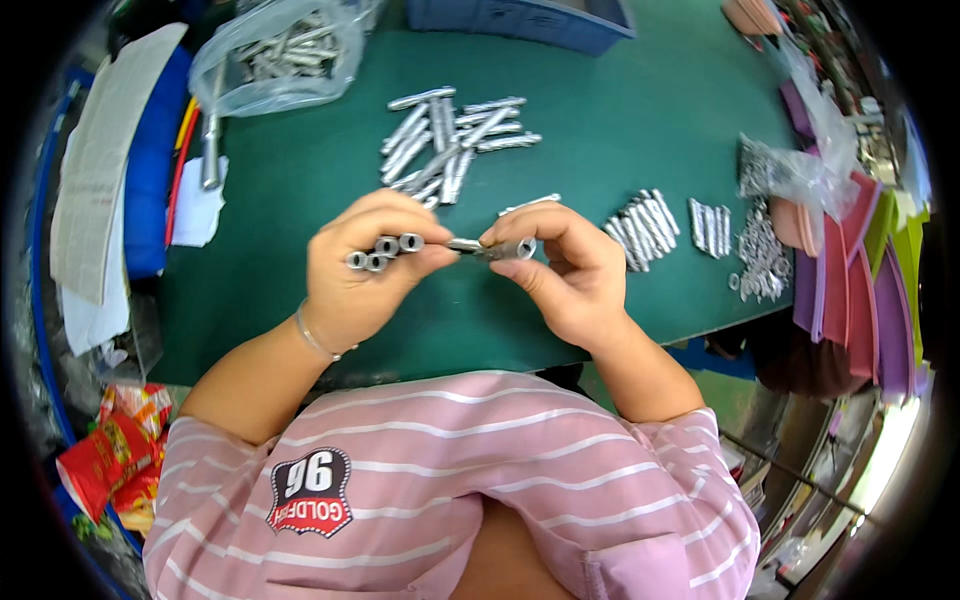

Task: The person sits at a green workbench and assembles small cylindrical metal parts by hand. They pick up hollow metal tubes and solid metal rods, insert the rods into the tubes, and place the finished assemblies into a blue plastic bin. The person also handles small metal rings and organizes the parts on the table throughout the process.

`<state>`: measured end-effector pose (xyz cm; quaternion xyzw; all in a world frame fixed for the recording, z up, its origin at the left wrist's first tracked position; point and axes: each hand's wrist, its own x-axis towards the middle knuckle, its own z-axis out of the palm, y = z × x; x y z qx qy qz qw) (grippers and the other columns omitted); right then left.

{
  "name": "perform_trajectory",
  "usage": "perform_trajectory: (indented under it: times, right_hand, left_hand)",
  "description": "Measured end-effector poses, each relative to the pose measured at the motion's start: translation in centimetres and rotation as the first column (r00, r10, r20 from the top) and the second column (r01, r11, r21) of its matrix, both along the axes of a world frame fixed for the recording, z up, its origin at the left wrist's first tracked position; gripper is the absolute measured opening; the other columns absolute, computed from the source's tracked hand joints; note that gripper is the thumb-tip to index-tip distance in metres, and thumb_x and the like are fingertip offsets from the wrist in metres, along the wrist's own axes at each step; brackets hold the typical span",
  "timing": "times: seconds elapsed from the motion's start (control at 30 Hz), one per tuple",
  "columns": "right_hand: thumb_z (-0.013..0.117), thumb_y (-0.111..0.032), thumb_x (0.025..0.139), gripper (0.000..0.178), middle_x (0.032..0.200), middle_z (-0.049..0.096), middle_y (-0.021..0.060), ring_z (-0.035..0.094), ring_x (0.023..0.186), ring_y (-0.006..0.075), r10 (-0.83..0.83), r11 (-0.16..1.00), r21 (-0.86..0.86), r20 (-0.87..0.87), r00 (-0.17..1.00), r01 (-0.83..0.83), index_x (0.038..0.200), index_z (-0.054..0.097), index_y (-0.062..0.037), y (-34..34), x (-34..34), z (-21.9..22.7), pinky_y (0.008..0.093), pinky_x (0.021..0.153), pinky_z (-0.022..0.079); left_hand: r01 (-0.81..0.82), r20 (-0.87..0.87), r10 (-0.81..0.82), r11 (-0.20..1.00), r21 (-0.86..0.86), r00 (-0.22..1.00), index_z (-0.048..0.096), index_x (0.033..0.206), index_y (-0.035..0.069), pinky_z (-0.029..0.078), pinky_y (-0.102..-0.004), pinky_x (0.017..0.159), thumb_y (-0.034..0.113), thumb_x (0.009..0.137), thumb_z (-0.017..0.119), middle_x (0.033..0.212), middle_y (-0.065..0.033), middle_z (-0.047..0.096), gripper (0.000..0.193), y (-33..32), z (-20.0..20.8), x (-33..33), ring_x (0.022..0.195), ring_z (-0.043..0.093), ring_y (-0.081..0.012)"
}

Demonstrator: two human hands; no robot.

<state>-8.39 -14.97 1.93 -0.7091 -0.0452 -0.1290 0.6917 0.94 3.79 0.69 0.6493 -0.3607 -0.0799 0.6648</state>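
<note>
I see a dark green tabletop (620, 130), silver-grey metal sleeves (455, 140), a pink shirt with white stripes (480, 470), a blue bin (520, 20), a clear plastic bag (280, 55), and red snack wrappers (115, 450).

- Green table mat (620, 110): covers the work surface.
- Clear plastic bag (275, 50) of metal parts: far left of mat.
- Blue plastic bin (520, 20): far edge, partly cut off.
- Second clear bag (800, 165) with small metal pieces: right side.
- Red snack wrappers (115, 450): lower left, off the mat.
- White paper sheets (100, 170): left edge.
</note>
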Motion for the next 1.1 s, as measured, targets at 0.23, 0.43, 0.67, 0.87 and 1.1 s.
perform_trajectory:
  times: [0.23, 0.43, 0.67, 0.87, 1.1]
  right_hand:
    - [0.064, -0.004, 0.085, 0.023, 0.098, 0.064, 0.0116, 0.062, 0.085, 0.0177, -0.023, 0.773, 0.617, -0.209, 0.978, 0.15, 0.107, 0.058, -0.0025, -4.9, -2.9, -0.8, 0.0278, 0.073, 0.051]
    - [0.066, -0.004, 0.083, 0.022, 0.093, 0.065, 0.0098, 0.061, 0.078, 0.0143, -0.227, 0.774, 0.546, -0.235, 0.945, 0.321, 0.104, 0.06, -0.0027, -7.4, -5.1, -0.5, 0.0253, 0.064, 0.05]
    - [0.065, -0.007, 0.078, 0.025, 0.079, 0.065, 0.0059, 0.059, 0.069, 0.0105, -0.896, 0.25, -0.66, 0.12, 0.428, 0.708, 0.1, 0.064, 0.0052, -20.2, -9.7, 2.1, 0.0255, 0.066, 0.049]
    - [0.067, -0.01, 0.072, 0.015, 0.074, 0.066, 0.0125, 0.063, 0.066, 0.0211, -0.917, 0.196, -0.845, 0.022, 0.399, 0.498, 0.083, 0.066, -0.0001, -20.7, -9.7, 0.4, 0.0332, 0.065, 0.05]
    - [0.069, -0.01, 0.071, 0.012, 0.074, 0.061, 0.0163, 0.061, 0.069, 0.0301, -0.862, 0.104, -0.91, 0.119, 0.492, 0.402, 0.075, 0.065, 0.0007, -19.7, -8.8, 0.3, 0.0388, 0.066, 0.049]
  left_hand:
    - [-0.028, -0.213, 0.028, 1.0, 0.0, 0.977, 0.065, 0.083, -0.001, 0.045, -0.0245, 0.065, -0.004, 0.076, 0.071, 0.084, -0.0079, 0.061, 0.01, -0.2, -0.6, -0.3, 0.074, 0.056, -0.0137]
    - [-0.015, -0.28, 0.008, 1.0, -0.022, 0.96, 0.063, 0.086, -0.002, 0.041, -0.0211, 0.056, -0.003, 0.079, 0.069, 0.083, -0.0077, 0.058, 0.009, -0.2, -0.9, -0.2, 0.066, 0.052, -0.0098]
    - [0.012, -0.2, -0.017, 1.0, -0.029, 0.98, 0.059, 0.089, 0.0, 0.031, -0.0193, 0.047, 0.002, 0.085, 0.064, 0.086, -0.0072, 0.053, 0.007, -0.1, -1.8, -0.1, 0.058, 0.044, -0.0081]
    - [0.001, -0.213, -0.004, 1.0, -0.017, 0.977, 0.059, 0.09, 0.0, 0.031, -0.0191, 0.047, 0.004, 0.086, 0.064, 0.085, -0.0072, 0.053, 0.008, -0.1, -1.9, 0.0, 0.058, 0.045, -0.0081]
    - [-0.014, -0.273, 0.004, 0.999, -0.034, 0.962, 0.058, 0.09, -0.001, 0.031, -0.0191, 0.048, 0.002, 0.086, 0.063, 0.085, -0.0078, 0.053, 0.007, -0.1, -1.7, 0.0, 0.059, 0.046, -0.0084]
